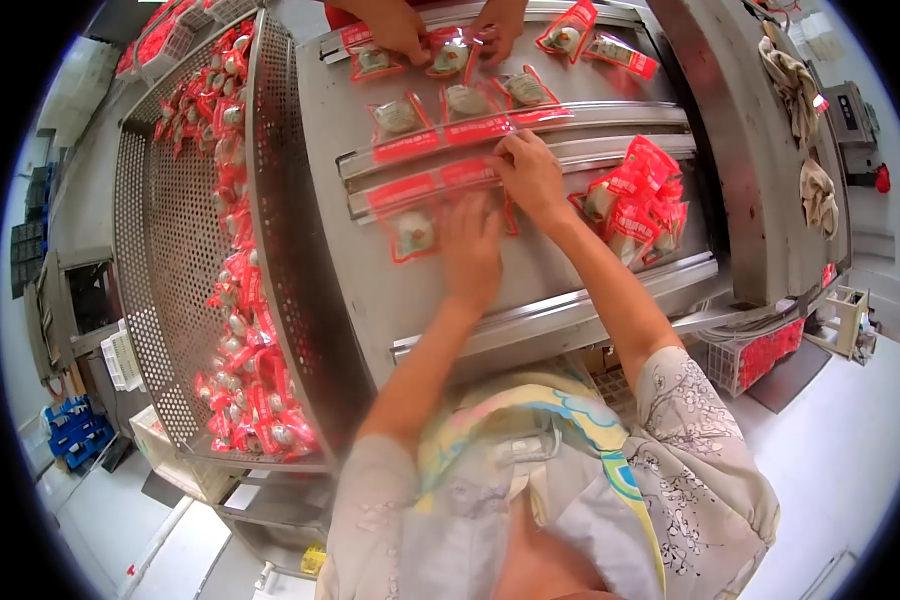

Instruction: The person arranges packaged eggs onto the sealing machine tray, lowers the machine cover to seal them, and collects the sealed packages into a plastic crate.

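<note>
On the steel worktop, my right hand (532, 178) pinches the red top edge of a clear-and-red plastic pouch (467, 172) at the metal sealing bar (610, 148). My left hand (472, 250) lies over the body of this pouch, blurred by motion, so its grip is unclear. Just left of it, another pouch (413, 232) with a pale, egg-shaped item inside lies flat, its red edge along the same bar. To the right of my right hand is a heap of filled red pouches (635, 205).
Across the worktop, another person's hands (400, 30) handle pouches. A row of pouches (467, 105) lies along the far bar. At left stands a perforated metal bin (185, 375) holding many red pouches. Cloths (818, 198) hang on the steel machine frame (715, 130) at right.
</note>
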The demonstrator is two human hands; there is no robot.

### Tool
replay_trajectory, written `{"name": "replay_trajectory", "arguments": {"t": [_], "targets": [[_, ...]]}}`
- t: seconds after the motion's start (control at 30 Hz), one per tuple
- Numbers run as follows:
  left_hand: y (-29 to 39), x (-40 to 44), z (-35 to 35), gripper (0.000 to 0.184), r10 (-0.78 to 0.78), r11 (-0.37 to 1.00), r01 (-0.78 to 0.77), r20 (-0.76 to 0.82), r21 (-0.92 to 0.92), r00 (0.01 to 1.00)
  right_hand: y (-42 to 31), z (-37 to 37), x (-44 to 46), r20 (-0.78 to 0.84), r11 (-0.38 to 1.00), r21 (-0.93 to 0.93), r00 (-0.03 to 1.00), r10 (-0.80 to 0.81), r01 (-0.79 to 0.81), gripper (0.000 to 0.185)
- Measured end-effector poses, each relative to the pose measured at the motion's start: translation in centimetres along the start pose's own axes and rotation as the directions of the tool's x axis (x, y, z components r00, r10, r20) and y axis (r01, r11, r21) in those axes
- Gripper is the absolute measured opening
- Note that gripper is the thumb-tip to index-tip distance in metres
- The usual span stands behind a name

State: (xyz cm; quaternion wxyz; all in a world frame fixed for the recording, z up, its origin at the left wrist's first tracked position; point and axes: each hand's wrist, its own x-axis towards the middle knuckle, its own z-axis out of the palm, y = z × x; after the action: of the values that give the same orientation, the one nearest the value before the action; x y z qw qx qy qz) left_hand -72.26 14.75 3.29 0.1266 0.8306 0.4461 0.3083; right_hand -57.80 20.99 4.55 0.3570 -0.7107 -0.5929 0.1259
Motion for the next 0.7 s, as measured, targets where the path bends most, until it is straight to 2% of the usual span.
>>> {"name": "replay_trajectory", "arguments": {"t": [0.03,0.13,0.17,0.2,0.23,0.27,0.33,0.37,0.47,0.53,0.57,0.63,0.7], "targets": [[-0.1,0.0,0.3,0.033,-0.013,1.0,0.013,-0.009,0.006,1.0,-0.1,-0.5,-0.1,0.053,0.999,-0.04,0.998,0.023,-0.021,0.016],[0.1,-0.1,1.0,0.034,-0.008,1.0,0.008,-0.014,-0.003,1.0,-0.1,-2.8,-1.4,-0.092,0.995,0.034,0.992,-0.088,0.091,0.02],[0.3,0.1,0.6,0.035,0.01,1.0,-0.01,-0.011,0.003,1.0,-0.1,-4.8,-2.0,-0.137,0.982,-0.105,0.976,-0.168,0.154,0.026],[0.4,0.1,0.2,0.037,0.024,1.0,-0.023,-0.007,0.012,1.0,0.2,-7.1,-3.0,-0.194,0.972,-0.196,0.966,-0.17,0.131,0.027],[0.5,0.0,0.0,0.046,0.034,0.999,-0.034,0.011,0.038,0.999,0.6,-9.5,-4.0,-0.246,0.954,-0.282,0.953,-0.179,0.106,0.028],[1.0,0.0,-0.1,0.049,0.048,0.998,-0.048,-0.016,-0.027,0.999,1.1,-11.3,-4.7,-0.294,0.929,-0.362,0.935,-0.197,0.082,0.029],[2.1,-0.3,-0.4,0.054,0.055,0.987,-0.065,-0.074,-0.144,0.996,2.3,-13.4,-4.8,-0.302,0.864,-0.502,0.927,-0.221,0.043,0.026],[2.7,-0.6,-0.4,0.054,0.059,0.974,-0.068,-0.048,-0.216,0.997,2.7,-13.9,-4.8,-0.308,0.826,-0.564,0.923,-0.23,0.018,0.025],[5.2,-0.9,-0.2,0.053,0.051,0.919,-0.048,-0.003,-0.392,0.999,4.6,-14.2,-4.3,-0.105,0.845,-0.528,0.981,-0.16,0.082,0.021],[6.6,-1.4,-0.1,0.046,-0.004,0.882,0.01,0.015,-0.471,1.0,3.3,-14.3,-4.9,-0.101,0.856,-0.495,0.969,-0.226,0.148,0.015],[7.0,-1.9,0.5,0.04,-0.131,0.773,0.202,0.159,-0.601,0.978,2.5,-14.6,-5.6,-0.093,0.858,-0.483,0.965,-0.247,0.173,0.014],[7.4,-2.5,2.0,0.031,-0.294,0.426,0.556,0.472,-0.714,0.831,1.7,-14.4,-7.4,-0.125,0.84,-0.493,0.937,-0.326,0.226,0.01],[7.3,-1.9,1.5,0.03,-0.345,-0.049,0.824,0.784,-0.565,0.517,0.5,-13.9,-9.7,-0.113,0.838,-0.449,0.911,-0.397,0.309,0.011]]}}
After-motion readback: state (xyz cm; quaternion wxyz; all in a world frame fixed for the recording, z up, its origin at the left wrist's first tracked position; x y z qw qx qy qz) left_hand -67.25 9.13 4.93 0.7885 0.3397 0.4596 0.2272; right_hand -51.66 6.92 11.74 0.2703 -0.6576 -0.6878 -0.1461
